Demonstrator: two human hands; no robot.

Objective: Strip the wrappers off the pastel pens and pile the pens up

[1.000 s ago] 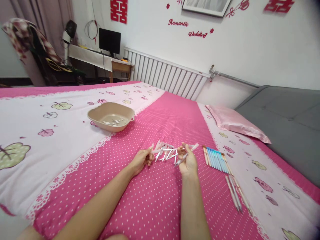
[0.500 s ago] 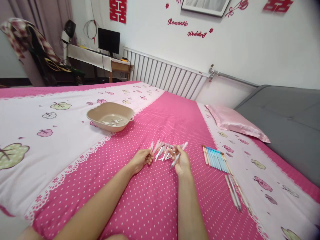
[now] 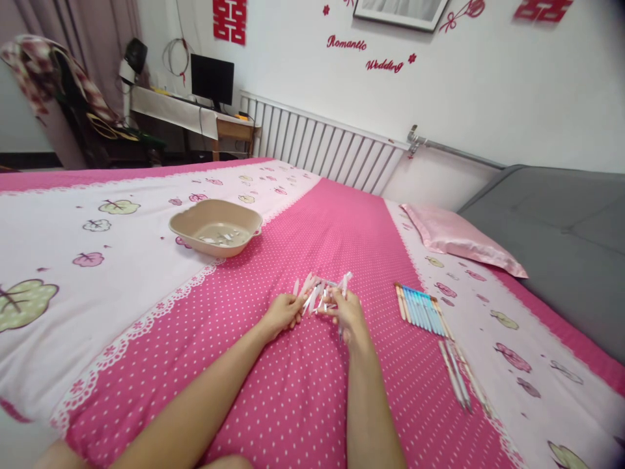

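My left hand (image 3: pixel 284 311) is closed at the left edge of a small pile of thin white and pale pink sticks (image 3: pixel 313 294), possibly pen parts. What its fingers pinch is too small to make out. Across from it, my right hand (image 3: pixel 349 316) is wrapped around a pale pen (image 3: pixel 347 279); one end pokes out above the fingers and the tip shows below the palm. The fingertips of this hand reach to the right side of the pile. To the right lies a row of blue and peach pens (image 3: pixel 418 309), side by side. Several pale pens (image 3: pixel 455 374) lie below that row.
A beige plastic basin (image 3: pixel 215 228) with small pale pieces inside stands on the pink dotted bedspread (image 3: pixel 293 391). A pink pillow (image 3: pixel 459 241) rests by the grey headboard (image 3: pixel 556 228). Beyond the bed are a white radiator (image 3: pixel 322 140), a desk with a monitor (image 3: pixel 211 79) and a chair.
My right hand has turned over and moved slightly left toward the pile, tipping the pen more upright. My left hand has shifted slightly right, closer to the sticks.
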